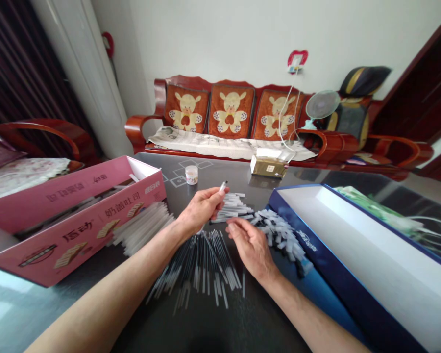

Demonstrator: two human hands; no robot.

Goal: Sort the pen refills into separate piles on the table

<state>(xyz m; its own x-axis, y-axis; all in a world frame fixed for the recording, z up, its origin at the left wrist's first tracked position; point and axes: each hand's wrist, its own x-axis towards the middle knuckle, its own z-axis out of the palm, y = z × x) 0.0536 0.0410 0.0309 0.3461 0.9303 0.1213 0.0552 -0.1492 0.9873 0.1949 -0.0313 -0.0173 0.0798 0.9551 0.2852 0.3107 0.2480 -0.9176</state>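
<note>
My left hand [202, 208] is closed, with a slim whitish stick [224, 186] with a dark tip pinched between thumb and fingers. Lower and to its right, my right hand [252, 245] is held with the fingers loosely stretched and the thumb apart, and I see nothing in it. Between my forearms, thin dark rods with pale ends [202, 264] lie fanned out on the table. Behind my hands is a stack of white sticks [233, 206]. Short translucent tube pieces [279, 233] are heaped right of my right hand. Long translucent tubes [145, 228] lie left of my left wrist.
A pink box [77, 230] stands at the left and a blue box with a white inside [353, 245] at the right. Farther back on the dark table [220, 164] are a small round tub [191, 175] and a tissue pack [268, 165]. A wooden sofa [143, 122] stands beyond.
</note>
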